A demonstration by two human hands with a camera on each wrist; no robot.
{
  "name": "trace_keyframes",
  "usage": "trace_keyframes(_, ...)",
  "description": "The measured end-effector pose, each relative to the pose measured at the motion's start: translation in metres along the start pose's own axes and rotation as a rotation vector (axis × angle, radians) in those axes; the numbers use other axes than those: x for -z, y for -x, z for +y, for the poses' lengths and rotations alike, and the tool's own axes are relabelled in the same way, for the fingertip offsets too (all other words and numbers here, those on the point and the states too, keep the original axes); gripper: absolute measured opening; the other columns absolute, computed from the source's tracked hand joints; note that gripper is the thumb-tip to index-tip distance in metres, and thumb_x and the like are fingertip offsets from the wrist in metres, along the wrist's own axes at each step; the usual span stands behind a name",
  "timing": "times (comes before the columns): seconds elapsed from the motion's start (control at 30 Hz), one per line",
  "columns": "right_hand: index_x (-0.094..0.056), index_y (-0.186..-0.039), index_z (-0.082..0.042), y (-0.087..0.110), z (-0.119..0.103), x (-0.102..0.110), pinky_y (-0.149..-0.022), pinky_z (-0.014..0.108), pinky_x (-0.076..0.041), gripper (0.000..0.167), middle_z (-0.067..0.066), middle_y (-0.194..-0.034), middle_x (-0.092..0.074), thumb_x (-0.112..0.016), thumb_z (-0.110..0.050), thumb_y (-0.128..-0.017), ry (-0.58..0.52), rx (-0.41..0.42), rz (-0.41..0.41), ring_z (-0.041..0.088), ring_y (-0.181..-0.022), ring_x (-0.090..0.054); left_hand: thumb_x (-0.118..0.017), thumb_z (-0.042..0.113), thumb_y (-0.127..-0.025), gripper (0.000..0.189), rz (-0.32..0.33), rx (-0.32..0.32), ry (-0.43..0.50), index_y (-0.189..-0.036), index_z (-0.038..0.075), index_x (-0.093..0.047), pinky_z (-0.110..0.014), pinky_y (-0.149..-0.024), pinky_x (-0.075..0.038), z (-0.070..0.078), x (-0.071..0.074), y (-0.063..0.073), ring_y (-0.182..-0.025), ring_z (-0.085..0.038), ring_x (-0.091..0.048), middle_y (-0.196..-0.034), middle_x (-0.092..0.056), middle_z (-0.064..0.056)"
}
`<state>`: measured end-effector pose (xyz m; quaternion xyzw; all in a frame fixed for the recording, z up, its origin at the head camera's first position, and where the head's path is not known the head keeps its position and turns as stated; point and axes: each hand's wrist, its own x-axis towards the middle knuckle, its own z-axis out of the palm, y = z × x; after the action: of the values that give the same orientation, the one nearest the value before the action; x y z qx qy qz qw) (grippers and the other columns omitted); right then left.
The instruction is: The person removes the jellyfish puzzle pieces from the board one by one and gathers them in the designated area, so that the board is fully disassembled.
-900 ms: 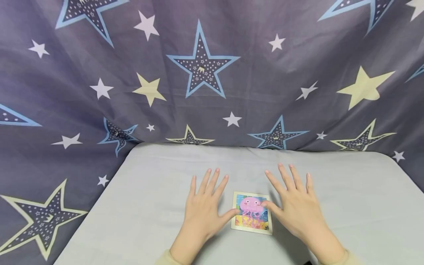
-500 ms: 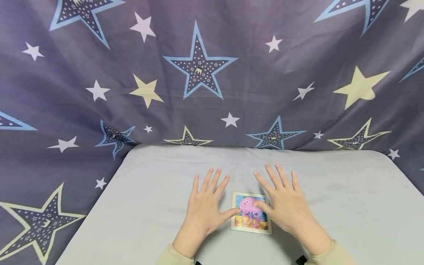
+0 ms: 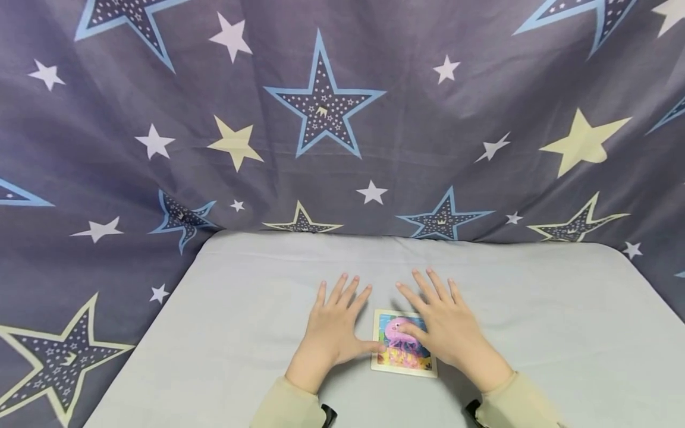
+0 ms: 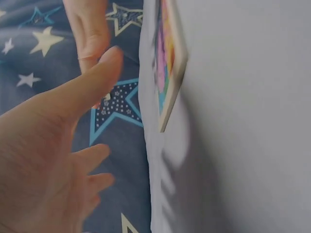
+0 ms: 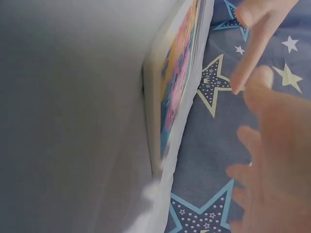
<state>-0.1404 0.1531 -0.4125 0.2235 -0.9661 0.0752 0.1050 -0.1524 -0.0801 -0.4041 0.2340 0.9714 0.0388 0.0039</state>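
The left hand (image 3: 330, 336) and right hand (image 3: 452, 330) hover apart, spread wide, over a jellyfish picture (image 3: 404, 353) on the grey worktop (image 3: 251, 303).

A square picture board (image 3: 404, 346), pale-framed, shows a pink jellyfish (image 3: 393, 330) against blue above yellow; it lies flat on a grey surface (image 3: 257, 339), slightly turned. The left hand (image 3: 333, 330) hovers left of the board, thumb over its left border; the right hand (image 3: 448, 328) hovers over its upper right, thumb across the jellyfish, fingers spread.
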Motion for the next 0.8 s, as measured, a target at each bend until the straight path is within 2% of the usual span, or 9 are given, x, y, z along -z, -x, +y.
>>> trace_keyframes(0.13,-0.041,-0.153,-0.018,-0.006,0.0,-0.007,-0.114,0.066,-0.019,0.068,0.017,-0.159,-0.029,-0.062,-0.046,-0.095,-0.088,0.04,-0.053,0.043,-0.145,-0.024,-0.071,0.078,-0.065,0.115,-0.139,0.017,0.112,-0.156,0.021,-0.033,-0.057,-0.119,-0.011,-0.002,0.001,-0.004,-0.15,-0.03,-0.015,-0.161,-0.027,-0.008)
trace_keyframes(0.23,-0.042,-0.152,-0.017,-0.01,0.001,-0.011,-0.111,0.068,-0.023,0.065,0.019,-0.157,-0.032,-0.062,-0.042,-0.096,-0.16,0.044,-0.089,0.045,-0.142,-0.029,-0.079,0.072,-0.061,0.115,-0.202,0.016,0.197,-0.154,0.02,-0.037,-0.057,-0.119,-0.014,-0.001,0.0,-0.005,-0.149,-0.031,-0.017,-0.161,-0.028,-0.009)
trace_keyframes(0.37,-0.049,-0.147,-0.014,-0.014,0.002,-0.011,-0.109,0.067,-0.029,0.061,0.021,-0.148,-0.044,-0.065,-0.039,-0.095,-0.239,0.027,-0.112,0.046,-0.135,-0.04,-0.084,0.067,-0.059,0.112,-0.223,-0.015,0.251,-0.152,0.02,-0.042,-0.056,-0.119,-0.017,-0.001,-0.003,-0.004,-0.149,-0.031,-0.019,-0.16,-0.03,-0.008)
trace_keyframes(0.53,-0.064,-0.128,-0.009,-0.019,0.002,-0.011,-0.098,0.054,-0.047,0.044,0.01,-0.119,-0.063,-0.071,-0.033,-0.091,-0.292,0.031,-0.109,0.033,-0.112,-0.06,-0.086,0.063,-0.059,0.111,-0.228,-0.032,0.251,-0.151,0.018,-0.042,-0.054,-0.119,-0.018,-0.003,-0.008,-0.005,-0.149,-0.03,-0.02,-0.159,-0.032,-0.008)
trace_keyframes(0.63,-0.068,-0.119,-0.01,-0.022,0.001,-0.012,-0.088,0.047,-0.053,0.034,0.003,-0.105,-0.063,-0.073,-0.027,-0.09,-0.321,0.041,-0.131,0.024,-0.099,-0.063,-0.086,0.062,-0.06,0.111,-0.233,-0.032,0.248,-0.151,0.017,-0.042,-0.054,-0.119,-0.018,-0.004,-0.009,-0.007,-0.149,-0.03,-0.02,-0.159,-0.032,-0.007)
trace_keyframes(0.8,-0.07,-0.114,-0.01,-0.026,-0.002,-0.016,-0.08,0.041,-0.056,0.028,0.0,-0.1,-0.06,-0.076,-0.019,-0.088,-0.327,0.071,-0.142,0.017,-0.088,-0.062,-0.086,0.061,-0.062,0.11,-0.246,-0.027,0.269,-0.152,0.017,-0.041,-0.053,-0.119,-0.018,-0.006,-0.011,-0.008,-0.149,-0.029,-0.019,-0.16,-0.03,-0.007)
